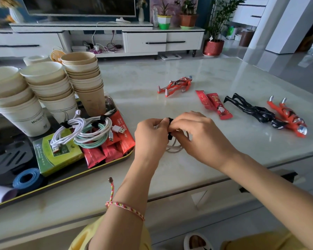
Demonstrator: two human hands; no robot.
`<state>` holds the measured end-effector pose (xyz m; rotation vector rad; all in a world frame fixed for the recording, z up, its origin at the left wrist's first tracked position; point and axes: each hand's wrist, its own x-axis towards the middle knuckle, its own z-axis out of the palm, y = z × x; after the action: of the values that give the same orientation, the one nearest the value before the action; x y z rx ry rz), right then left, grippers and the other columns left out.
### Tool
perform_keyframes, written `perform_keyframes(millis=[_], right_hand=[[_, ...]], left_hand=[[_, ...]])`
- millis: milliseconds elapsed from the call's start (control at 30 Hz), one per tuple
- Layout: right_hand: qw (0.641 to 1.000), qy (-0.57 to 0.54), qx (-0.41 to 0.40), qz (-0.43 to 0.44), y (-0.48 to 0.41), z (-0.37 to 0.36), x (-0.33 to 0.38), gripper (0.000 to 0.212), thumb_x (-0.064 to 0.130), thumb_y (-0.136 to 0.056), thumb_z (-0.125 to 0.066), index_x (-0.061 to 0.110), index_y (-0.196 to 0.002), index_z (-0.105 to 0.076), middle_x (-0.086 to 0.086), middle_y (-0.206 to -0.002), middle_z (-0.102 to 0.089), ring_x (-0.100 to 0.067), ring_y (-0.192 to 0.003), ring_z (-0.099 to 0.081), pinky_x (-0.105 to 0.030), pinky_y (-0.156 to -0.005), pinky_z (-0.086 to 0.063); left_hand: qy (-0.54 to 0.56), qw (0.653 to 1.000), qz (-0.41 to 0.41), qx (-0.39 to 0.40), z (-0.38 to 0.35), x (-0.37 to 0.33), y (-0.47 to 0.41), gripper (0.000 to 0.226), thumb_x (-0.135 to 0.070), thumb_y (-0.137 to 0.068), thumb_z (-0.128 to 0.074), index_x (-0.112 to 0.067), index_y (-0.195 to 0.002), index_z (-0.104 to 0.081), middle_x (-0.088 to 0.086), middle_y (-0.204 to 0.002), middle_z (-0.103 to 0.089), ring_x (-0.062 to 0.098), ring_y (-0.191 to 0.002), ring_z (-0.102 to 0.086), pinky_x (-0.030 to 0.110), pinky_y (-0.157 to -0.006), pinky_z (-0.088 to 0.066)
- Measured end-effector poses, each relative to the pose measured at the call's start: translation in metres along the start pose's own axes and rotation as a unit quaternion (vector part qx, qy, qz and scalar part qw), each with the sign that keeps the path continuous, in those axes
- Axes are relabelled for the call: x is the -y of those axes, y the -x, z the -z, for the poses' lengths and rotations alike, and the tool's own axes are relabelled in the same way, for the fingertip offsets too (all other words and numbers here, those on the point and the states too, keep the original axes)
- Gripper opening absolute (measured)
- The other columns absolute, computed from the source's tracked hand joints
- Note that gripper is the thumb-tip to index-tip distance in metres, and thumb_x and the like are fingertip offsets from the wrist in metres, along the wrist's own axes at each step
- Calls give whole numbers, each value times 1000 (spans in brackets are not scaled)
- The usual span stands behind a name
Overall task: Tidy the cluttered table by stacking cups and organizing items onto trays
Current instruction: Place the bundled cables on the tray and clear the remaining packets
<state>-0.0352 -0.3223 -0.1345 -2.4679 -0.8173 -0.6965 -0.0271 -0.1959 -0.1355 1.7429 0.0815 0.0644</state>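
My left hand [150, 136] and right hand [195, 134] pinch a strap [170, 121] round the coiled cable [173, 148]; once fastened, probably goes on the tray [61, 179].

A television [79, 6] stands on a long white cabinet [146, 42] across the room, with two potted plants [164, 20] beside it. A tall plant in a red pot [213, 47] sits on the floor near a white scale [170, 56].

We find the tray [98, 166] at the left of the worktop [143, 78], cup stacks [83, 78] at its back, cables [90, 130] before them. At centre, a coiled cord [175, 147] sits between our left hand [150, 136] and right hand [197, 136]. To the right lie two sachets [213, 103], one figure [175, 85] behind them, a figure pair [271, 114] beyond.
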Motion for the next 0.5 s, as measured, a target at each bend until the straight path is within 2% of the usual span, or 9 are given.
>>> perform_keyframes(millis=[67, 133, 200, 267, 300, 367, 500], right_hand=[[999, -10, -30, -20, -2, 1, -1, 5, -2, -76, -69, 2, -78, -70, -10, -79, -60, -27, -75, -56, -31, -70, -42], [997, 18, -49, -51, -4, 2, -4, 13, 6, -74, -74, 3, -85, -68, -11, -85, -55, -28, -81, -53, -33, -73, -41], [994, 33, -10, -106, -6, 3, -9, 32, 19, -78, -73, 7, -105, -63, -10, -99, -55, -27, -93, -53, -36, -82, -42], [986, -19, 71, -148, -6, 4, -15, 33, 25, -85, -65, 12, -114, -58, -4, -105, -60, -21, -97, -57, -34, -84, -44], [980, -50, 109, -156, -5, 4, -16, 27, 26, -88, -62, 13, -112, -60, -1, -102, -63, -19, -93, -60, -34, -81, -46], [980, -47, 126, -143, -6, 3, -17, 21, 26, -90, -58, 13, -105, -63, -2, -95, -66, -19, -85, -61, -39, -76, -48], [988, -76, 57, -123, -8, 1, -16, 14, 20, -86, -64, 9, -95, -65, -2, -86, -66, -17, -78, -60, -37, -70, -48]], left_hand=[[-9, 1000, -5, 20, -2, 0, 1, 29, -23, -93, -52, -25, -65, -61, -3, -65, -64, -1, -34, -46, 9, -38, -34], [-13, 999, -5, 30, -3, 0, 1, 27, -24, -93, -52, -25, -67, -62, -5, -65, -64, -2, -33, -46, 8, -37, -34], [-13, 999, 1, 37, -3, 0, 0, 28, -24, -93, -52, -29, -67, -60, -7, -64, -63, -3, -33, -47, 7, -37, -33], [-23, 999, 7, 47, -4, 2, -1, 29, -26, -94, -51, -30, -66, -60, -9, -61, -60, -1, -34, -47, 9, -37, -34], [-39, 998, 10, 52, -5, 5, -1, 29, -27, -94, -51, -29, -66, -60, -9, -59, -59, 1, -36, -48, 11, -38, -35], [-62, 997, 5, 50, -6, 6, -3, 28, -29, -94, -51, -27, -67, -60, -7, -56, -55, 3, -40, -46, 13, -41, -35], [-30, 998, 0, 59, -3, 6, -4, 16, -27, -95, -49, -25, -87, -62, -10, -67, -58, -4, -35, -48, 6, -38, -33]])
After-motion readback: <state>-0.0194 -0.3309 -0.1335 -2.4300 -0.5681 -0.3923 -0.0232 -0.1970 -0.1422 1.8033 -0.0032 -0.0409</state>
